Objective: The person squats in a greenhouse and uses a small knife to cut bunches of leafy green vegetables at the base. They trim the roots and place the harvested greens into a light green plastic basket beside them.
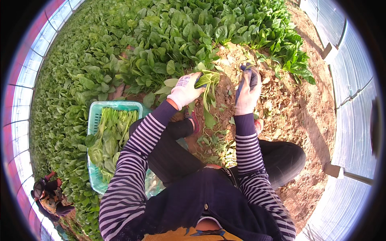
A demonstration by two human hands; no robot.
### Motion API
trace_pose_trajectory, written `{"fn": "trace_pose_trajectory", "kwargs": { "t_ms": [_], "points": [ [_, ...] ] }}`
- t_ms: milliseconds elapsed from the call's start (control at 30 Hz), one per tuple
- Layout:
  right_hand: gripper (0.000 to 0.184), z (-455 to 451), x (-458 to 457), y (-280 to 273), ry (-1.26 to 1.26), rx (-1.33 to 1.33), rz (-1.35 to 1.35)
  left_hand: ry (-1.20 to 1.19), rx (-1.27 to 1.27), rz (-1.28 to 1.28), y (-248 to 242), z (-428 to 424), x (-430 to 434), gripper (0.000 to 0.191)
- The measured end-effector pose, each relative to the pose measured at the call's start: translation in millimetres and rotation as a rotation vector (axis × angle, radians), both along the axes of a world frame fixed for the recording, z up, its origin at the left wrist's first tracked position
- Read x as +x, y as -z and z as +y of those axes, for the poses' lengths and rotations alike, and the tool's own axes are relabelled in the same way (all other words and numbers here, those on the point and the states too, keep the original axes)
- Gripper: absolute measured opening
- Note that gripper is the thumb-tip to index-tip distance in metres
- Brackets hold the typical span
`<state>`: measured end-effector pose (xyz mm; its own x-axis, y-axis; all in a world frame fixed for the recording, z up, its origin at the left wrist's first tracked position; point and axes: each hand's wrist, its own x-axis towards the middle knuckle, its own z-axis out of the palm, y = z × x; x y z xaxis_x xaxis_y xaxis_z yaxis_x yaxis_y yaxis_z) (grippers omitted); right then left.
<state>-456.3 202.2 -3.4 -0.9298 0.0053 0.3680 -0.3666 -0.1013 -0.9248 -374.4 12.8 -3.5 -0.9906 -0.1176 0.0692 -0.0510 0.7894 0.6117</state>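
Observation:
My left hand (187, 89), in a white work glove with a dark palm, is closed around a bunch of leafy greens (209, 79) that look like spinach, stems towards the right and some leaves drooping. To its right, my right hand (249, 87), in a similar glove, is raised over the soil with its fingers bent; a thin bit of green shows at the fingertips, and whether it is held I cannot tell. A green plastic basket (115, 104) beside my left leg holds picked greens (110, 141), many with their stems towards the far end.
Dense growing greens (181, 33) cover the ground ahead and to the left. Loose leaves (211, 144) lie on the soil between my legs. Bare soil (313, 129) runs along the plastic greenhouse wall (352, 132) at the right. Another person (48, 195) is among the plants at lower left.

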Motion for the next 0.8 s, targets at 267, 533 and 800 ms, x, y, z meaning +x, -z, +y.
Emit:
{"fn": "trace_pose_trajectory", "kwargs": {
  "t_ms": [267, 533, 800],
  "points": [
    [0.093, -45.3, 30.2, 28.5, -0.434, -0.377, -0.271, -0.136, -0.403, 0.247, 15.5, 45.8, -3.6, 0.059],
    [0.025, -52.5, 4.8, 28.7, -0.25, -0.37, -0.314, 0.256, -0.322, -0.225, -29.1, 33.0, 47.8, 0.066],
    [0.033, -77.0, 53.9, -59.0, -0.736, 0.098, -0.018, -0.272, -0.209, 0.235, -34.9, 8.7, 89.9, 0.12]
  ]
}}
